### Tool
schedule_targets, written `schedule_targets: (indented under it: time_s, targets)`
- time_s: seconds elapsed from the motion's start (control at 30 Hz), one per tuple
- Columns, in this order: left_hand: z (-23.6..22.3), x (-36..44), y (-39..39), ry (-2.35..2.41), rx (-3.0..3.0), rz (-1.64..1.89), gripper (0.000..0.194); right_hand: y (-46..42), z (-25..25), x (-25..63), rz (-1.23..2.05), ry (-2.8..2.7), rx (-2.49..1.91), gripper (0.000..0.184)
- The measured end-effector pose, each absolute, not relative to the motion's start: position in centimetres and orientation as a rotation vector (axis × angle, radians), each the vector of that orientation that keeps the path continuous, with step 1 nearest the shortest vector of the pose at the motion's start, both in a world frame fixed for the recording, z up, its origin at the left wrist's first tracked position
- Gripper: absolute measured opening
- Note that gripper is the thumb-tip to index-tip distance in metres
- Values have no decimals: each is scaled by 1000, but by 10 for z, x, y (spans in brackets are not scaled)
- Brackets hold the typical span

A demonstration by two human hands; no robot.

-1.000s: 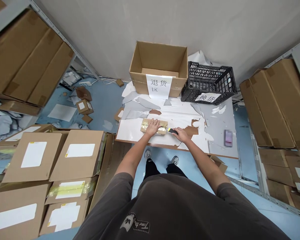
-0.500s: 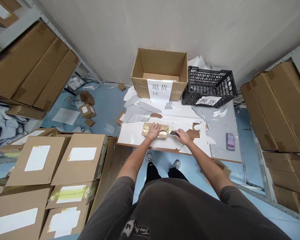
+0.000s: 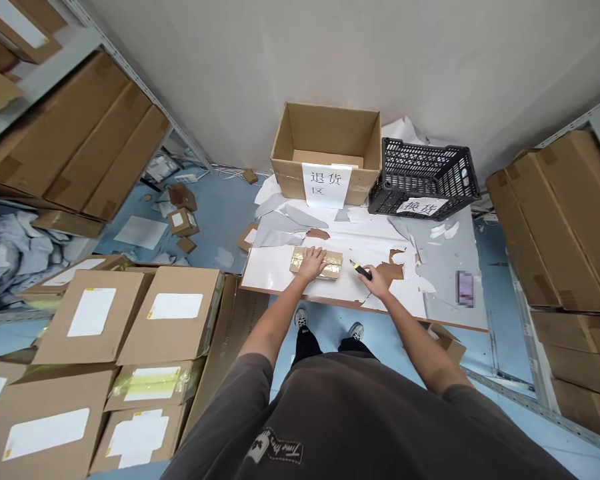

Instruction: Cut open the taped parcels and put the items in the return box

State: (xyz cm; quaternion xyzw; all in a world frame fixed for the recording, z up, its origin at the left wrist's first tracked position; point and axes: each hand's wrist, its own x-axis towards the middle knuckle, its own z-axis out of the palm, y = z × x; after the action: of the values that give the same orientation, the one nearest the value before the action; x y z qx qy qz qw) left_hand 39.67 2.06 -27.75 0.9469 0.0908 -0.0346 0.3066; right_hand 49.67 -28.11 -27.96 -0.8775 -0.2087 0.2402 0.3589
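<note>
A small taped cardboard box (image 3: 334,265) lies on the white table near its front edge. On top of it rests my left hand (image 3: 312,263), fingers stretched across the lid. My right hand (image 3: 377,281) is closed round a black and yellow utility knife (image 3: 363,271), a little to the right of the box. The blade points up and left, apart from the cardboard. Shiny clear tape runs along the box's upper face, partly hidden under my left hand.
Behind stand a large open carton (image 3: 285,175) with a paper sign and a black plastic crate (image 3: 387,193). Torn paper lies over the table (image 3: 265,270); a pixelated purple item (image 3: 465,289) is at its right. Stacked cartons (image 3: 177,327) fill the left, shelved cartons (image 3: 555,220) the right.
My right hand has drawn the utility knife away from the box's right end, and its blade has swung upward. My left hand stays on the box. The camera view has shifted slightly.
</note>
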Motion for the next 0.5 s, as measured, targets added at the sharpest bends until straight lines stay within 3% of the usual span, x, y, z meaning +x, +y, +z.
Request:
schedule_targets:
  time_s: [0.1,0.23,0.37,0.5]
  targets:
    - [-260,401,35,230,2586,-203,66,-248,-294,460,654,-242,-2072,62]
    - [-236,401,64,346,2672,-426,68,-190,-305,443,616,-3,-2075,63]
    - [-227,380,67,521,2623,-628,53,-161,-299,480,533,20,-2239,60]
    - [-239,352,23,754,2419,-578,64,-134,-285,528,532,4,-2313,60]
